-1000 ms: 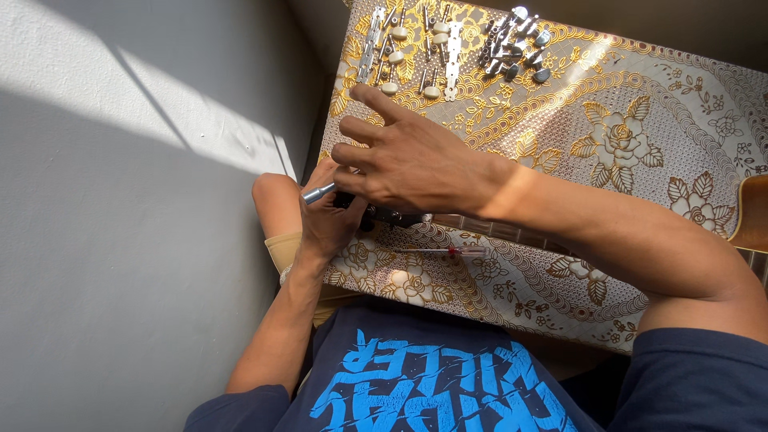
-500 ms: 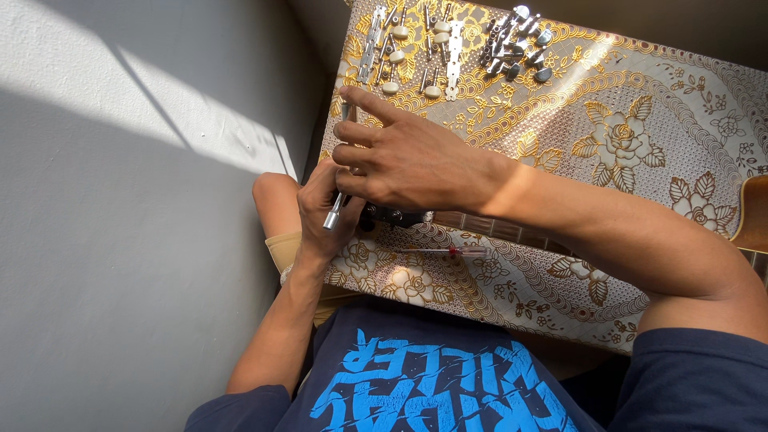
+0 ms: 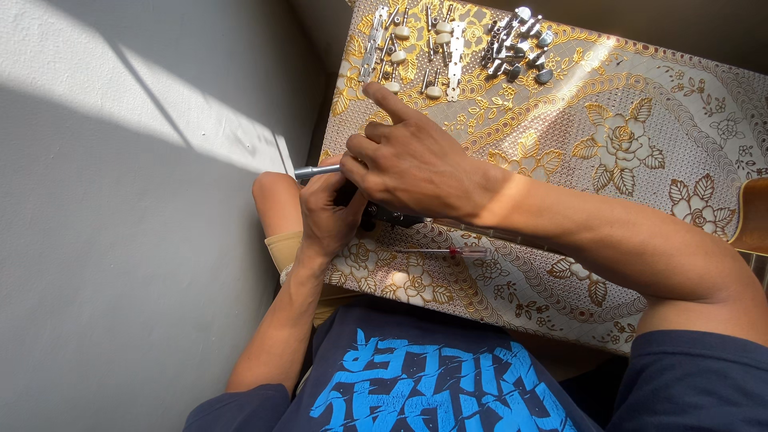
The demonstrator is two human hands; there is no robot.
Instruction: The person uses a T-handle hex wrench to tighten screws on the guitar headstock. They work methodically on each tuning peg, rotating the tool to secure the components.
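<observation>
Silvery metal tool [image 3: 314,171], slim and cylindrical, in left hand [image 3: 326,218].

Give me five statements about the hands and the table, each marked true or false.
1. The left hand grips a silver metal tool. True.
2. The right hand lies flat on the wall. False: it rests over a dark instrument part at the table edge.
3. Metal tuning pegs lie at the far end of the table. True.
4. The tablecloth is plain blue. False: it is gold with flowers.
5. A red-handled screwdriver is held in the right hand. False: it lies on the cloth.
</observation>
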